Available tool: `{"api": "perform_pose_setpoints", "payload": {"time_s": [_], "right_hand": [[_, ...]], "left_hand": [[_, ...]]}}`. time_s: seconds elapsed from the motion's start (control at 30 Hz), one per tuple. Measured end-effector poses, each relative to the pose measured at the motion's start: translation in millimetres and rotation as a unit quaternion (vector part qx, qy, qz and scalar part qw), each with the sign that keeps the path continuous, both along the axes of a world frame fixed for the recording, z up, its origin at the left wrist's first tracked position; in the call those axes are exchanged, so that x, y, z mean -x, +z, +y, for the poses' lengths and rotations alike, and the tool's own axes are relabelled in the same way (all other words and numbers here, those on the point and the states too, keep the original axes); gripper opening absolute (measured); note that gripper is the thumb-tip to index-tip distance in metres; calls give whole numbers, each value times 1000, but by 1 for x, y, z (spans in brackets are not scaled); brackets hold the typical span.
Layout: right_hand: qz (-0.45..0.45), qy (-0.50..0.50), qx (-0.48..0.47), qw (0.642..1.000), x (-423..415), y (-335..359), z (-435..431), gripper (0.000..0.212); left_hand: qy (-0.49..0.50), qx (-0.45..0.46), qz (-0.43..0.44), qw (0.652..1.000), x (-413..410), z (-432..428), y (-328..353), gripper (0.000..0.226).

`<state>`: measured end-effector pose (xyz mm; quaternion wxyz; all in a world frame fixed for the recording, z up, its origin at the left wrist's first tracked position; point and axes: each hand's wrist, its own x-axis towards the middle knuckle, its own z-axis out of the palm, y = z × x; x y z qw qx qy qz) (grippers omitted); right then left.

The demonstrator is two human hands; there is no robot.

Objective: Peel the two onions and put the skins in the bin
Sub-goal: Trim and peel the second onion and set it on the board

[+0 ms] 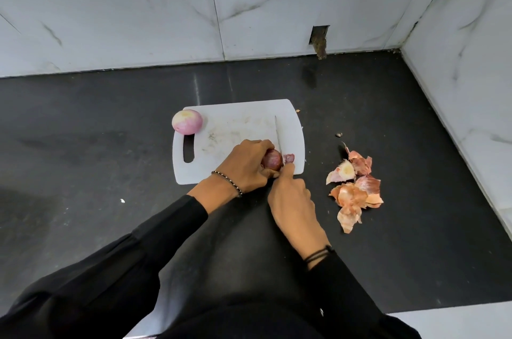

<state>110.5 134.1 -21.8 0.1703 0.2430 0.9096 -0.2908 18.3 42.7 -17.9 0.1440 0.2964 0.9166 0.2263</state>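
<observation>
A peeled pale-pink onion [187,121] sits at the far left corner of the white cutting board [238,122]. My left hand [246,164] grips a red unpeeled onion [273,159] near the board's front right edge. My right hand [293,200] holds a knife [278,135], handle hidden in the fist, blade down through the onion's right end. A small cut-off end piece [289,157] lies just right of the blade. A heap of onion skins [354,186] lies on the black counter to the right of the board.
The black counter [97,144] runs into a corner of white marble walls [277,6] at the back and right. Small skin scraps [338,134] lie right of the board. A white speck [122,201] lies on the counter at left. No bin is in view.
</observation>
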Motion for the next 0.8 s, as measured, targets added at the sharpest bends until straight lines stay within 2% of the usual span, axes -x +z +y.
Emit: {"api": "perform_pose_setpoints", "payload": {"time_s": [0.13, 0.23, 0.33, 0.53, 0.67, 0.8], "right_hand": [[-3, -5, 10, 1000, -5, 2, 4, 57], [12, -28, -4, 1000, -13, 0, 10, 40], [68, -72, -17, 995, -27, -9, 25, 24], [137, -55, -20, 989, -44, -4, 31, 23], [111, -18, 29, 993, -43, 2, 22, 23], [92, 9, 37, 995, -47, -1, 17, 24]], "left_hand": [[3, -4, 3, 1000, 0, 3, 0, 47], [24, 6, 14, 1000, 1, -3, -2, 50], [38, 6, 0, 999, 1, -8, -5, 55], [14, -7, -13, 1000, 4, -11, -8, 62], [6, -1, -5, 1000, 6, -13, -8, 60], [16, 3, 4, 1000, 8, -17, -8, 62]]}}
